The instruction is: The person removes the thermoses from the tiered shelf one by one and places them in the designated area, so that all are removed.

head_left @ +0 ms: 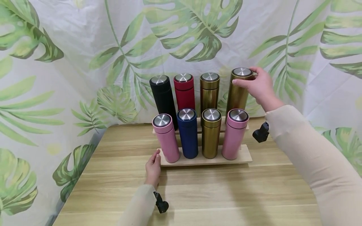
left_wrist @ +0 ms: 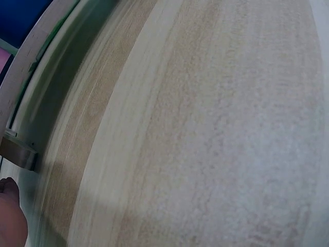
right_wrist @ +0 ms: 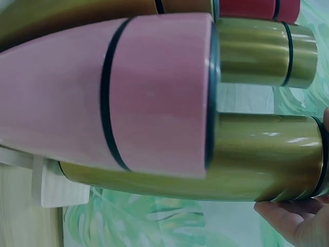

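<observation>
My right hand (head_left: 258,84) grips the back-right gold thermos flask (head_left: 238,94) near its lid, thumb in front and fingers behind. In the right wrist view this gold flask (right_wrist: 267,154) stands on the rack's upper level behind a pink flask (right_wrist: 154,98). My left hand (head_left: 153,169) holds the left end of the two-level wooden rack (head_left: 203,161). Only part of the left hand (left_wrist: 11,216) shows in the left wrist view. The back row also has black (head_left: 164,97), red (head_left: 184,94) and gold (head_left: 209,95) flasks.
On the rack's front level stand a pink flask (head_left: 168,141), a blue flask (head_left: 189,135), a gold flask (head_left: 210,138) and another pink flask (head_left: 234,138). Under the rack lies a wood-grain table (head_left: 215,194). A leaf-patterned cloth (head_left: 127,47) hangs close behind.
</observation>
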`<state>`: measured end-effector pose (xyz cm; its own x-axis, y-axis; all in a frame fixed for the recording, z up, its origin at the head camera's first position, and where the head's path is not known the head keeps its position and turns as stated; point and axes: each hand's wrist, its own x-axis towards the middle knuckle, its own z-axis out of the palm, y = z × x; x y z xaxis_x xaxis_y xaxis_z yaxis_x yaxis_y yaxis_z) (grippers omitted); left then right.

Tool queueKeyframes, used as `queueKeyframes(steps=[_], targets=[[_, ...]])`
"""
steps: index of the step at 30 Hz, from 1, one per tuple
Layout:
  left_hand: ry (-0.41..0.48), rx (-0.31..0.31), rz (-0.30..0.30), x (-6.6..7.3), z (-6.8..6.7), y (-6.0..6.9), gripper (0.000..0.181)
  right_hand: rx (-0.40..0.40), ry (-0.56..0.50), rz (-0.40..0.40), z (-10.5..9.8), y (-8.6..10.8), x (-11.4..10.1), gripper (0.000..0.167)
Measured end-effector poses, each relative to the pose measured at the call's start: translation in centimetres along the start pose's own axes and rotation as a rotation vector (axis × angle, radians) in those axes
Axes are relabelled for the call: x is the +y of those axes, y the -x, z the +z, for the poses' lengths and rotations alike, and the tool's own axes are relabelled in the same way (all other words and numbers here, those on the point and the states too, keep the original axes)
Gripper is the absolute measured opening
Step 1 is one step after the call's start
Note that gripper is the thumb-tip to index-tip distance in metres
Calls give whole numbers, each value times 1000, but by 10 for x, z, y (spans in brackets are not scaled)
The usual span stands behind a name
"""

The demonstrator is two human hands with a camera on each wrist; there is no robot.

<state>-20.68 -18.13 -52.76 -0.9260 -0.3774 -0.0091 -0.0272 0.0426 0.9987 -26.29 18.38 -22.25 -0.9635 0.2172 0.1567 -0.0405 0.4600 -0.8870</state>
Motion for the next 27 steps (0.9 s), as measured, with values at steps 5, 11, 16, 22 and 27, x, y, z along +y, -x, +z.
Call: queueKeyframes(steps=[5, 11, 16, 22, 27], targets=[[1, 3, 8, 1, 0, -1, 35, 25, 7, 16, -9, -1, 0, 84], [13, 1, -6, -1, 0, -1, 35, 49, 16, 34, -23, -2, 3, 85], [7, -4, -6, -2, -1, -1, 35, 64, -7, 59, -36, -5, 7, 85], [-2, -8, -1, -2, -3, -2, 36, 106, -42, 95, -52, -10, 15, 84], [-14, -14, -4, -3, -3, -1, 36, 142, -35, 123, -64, -12, 22, 86]])
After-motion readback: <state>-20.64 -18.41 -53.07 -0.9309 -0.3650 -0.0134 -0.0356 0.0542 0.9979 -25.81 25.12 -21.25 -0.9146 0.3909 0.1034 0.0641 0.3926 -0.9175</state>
